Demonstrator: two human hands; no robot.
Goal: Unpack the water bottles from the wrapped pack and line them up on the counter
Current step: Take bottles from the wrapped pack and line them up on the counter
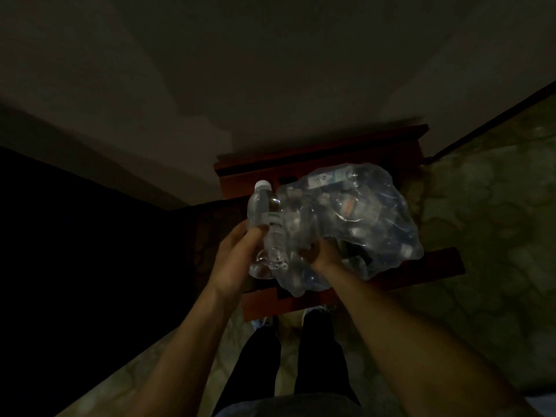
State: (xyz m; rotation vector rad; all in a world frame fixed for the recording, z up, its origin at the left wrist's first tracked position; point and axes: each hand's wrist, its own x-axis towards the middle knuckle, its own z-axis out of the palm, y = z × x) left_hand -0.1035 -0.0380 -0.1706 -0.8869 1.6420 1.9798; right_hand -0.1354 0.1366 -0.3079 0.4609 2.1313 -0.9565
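A pack of water bottles (355, 224) in crinkled clear plastic wrap lies on a small reddish wooden stand (331, 164). At the pack's left edge a clear bottle (264, 221) with a white cap and a pale label stands out of the wrap, tilted slightly. My left hand (237, 254) is wrapped around the lower half of that bottle. My right hand (322, 254) grips the plastic wrap at the pack's near side, fingers closed on the film. Other bottles show dimly through the wrap.
The room is dim. A pale wall rises behind the stand. A dark piece of furniture (75, 251) fills the left. Mottled greenish floor (487, 224) spreads to the right. My legs in dark trousers (288, 356) stand right before the stand's front edge (270, 299).
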